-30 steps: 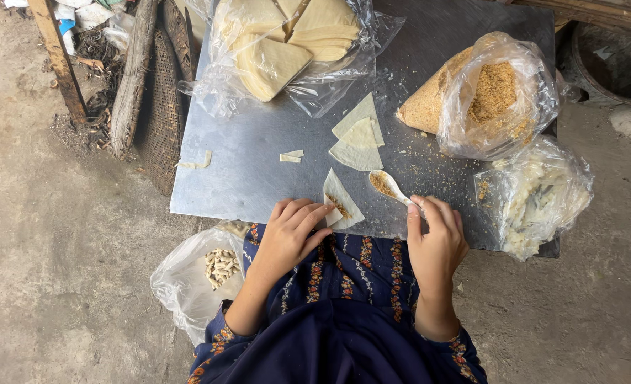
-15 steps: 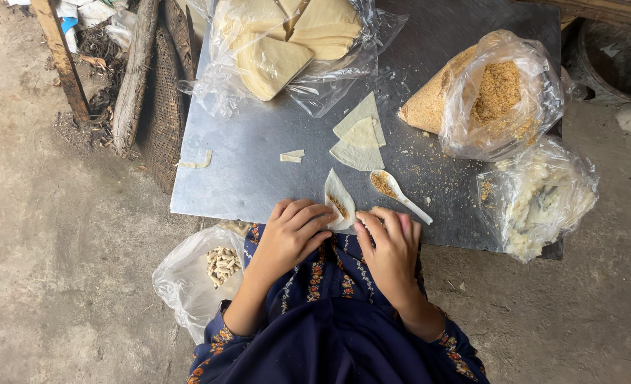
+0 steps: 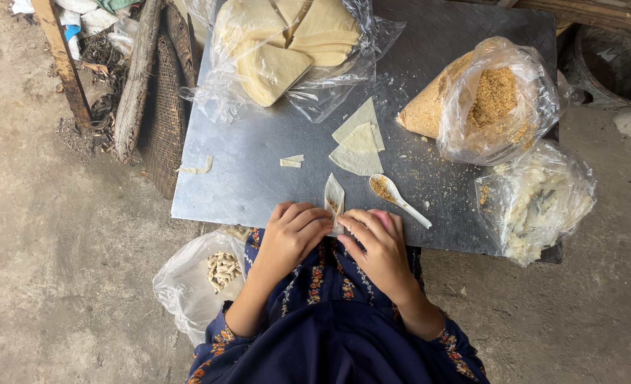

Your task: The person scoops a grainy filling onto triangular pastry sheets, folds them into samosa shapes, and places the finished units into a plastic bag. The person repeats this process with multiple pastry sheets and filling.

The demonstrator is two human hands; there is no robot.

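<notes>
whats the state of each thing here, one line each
pastry piece: partly folded, filling inside, pinched by both hands
left hand: gripping the pastry piece
right hand: gripping the pastry piece
white spoon: lying on metal table, loaded with filling
crumb filling bag: open
wrapper bag: open
floor bag: open, holds finished pieces

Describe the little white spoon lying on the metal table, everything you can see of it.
The white spoon looks like plastic or ceramic, with a short handle. It lies flat on the grey metal table, bowl up and toward the upper left, handle pointing lower right. Brownish crumb filling sits in its bowl. No hand touches it; the right hand is nearest.
</notes>
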